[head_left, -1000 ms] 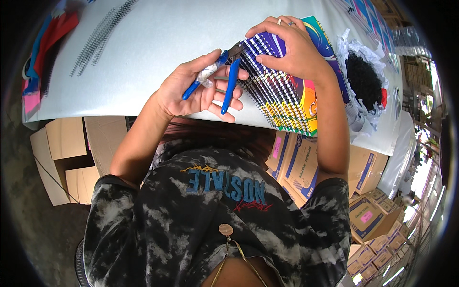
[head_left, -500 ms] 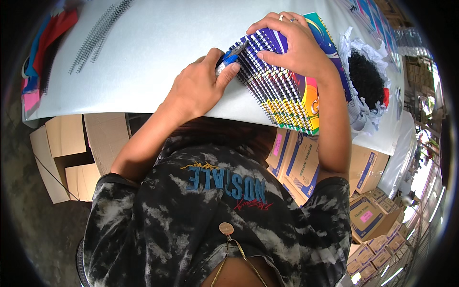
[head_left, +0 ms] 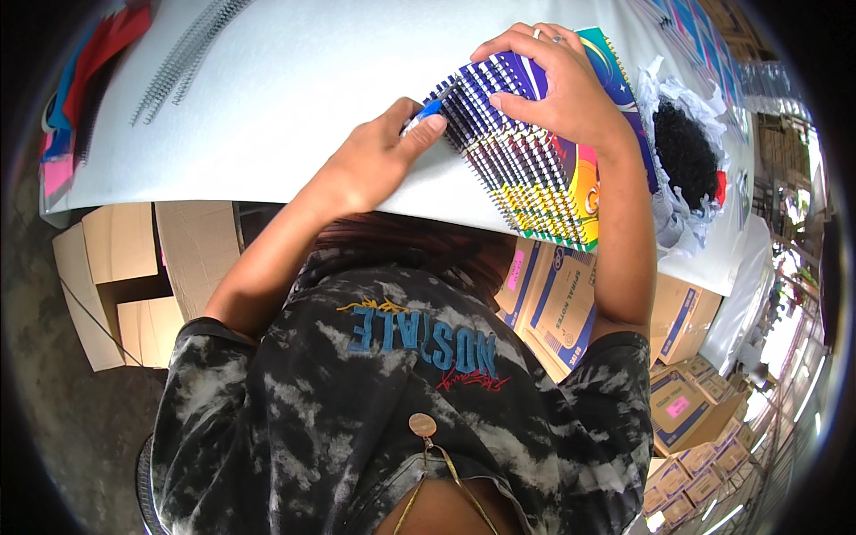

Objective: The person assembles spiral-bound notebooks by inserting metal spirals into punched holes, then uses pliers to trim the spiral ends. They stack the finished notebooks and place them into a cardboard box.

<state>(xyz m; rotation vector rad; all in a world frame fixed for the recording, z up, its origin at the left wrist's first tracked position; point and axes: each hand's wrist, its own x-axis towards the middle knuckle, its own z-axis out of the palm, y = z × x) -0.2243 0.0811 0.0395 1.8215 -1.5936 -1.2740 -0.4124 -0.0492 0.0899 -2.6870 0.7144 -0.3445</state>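
Note:
A fanned stack of spiral notebooks (head_left: pixel 571 169) with purple, yellow and orange covers lies at the table's near edge, its coil spines overlapping toward the left. My left hand (head_left: pixel 383 147) is closed round small blue-handled pliers (head_left: pixel 432 109). Their grey jaws reach the coils near the upper left end of the stack; whether they grip a wire is too small to tell. Across the top of the notebooks lies my right hand (head_left: pixel 557 89), its fingers curled over the far end and its thumb on the coils, holding the stack.
Loose wire coils (head_left: pixel 183 67) lie on the white table (head_left: pixel 294 125) at the far left, near red and blue material (head_left: pixel 80 80). Right of the notebooks sits crumpled white wrapping (head_left: pixel 682 223) around a black tangled mass (head_left: pixel 685 152). Cardboard boxes (head_left: pixel 562 303) stand below the table.
The pliers have turned slightly in my left hand, and less of their handle shows. My right hand stays on the notebooks with barely any shift.

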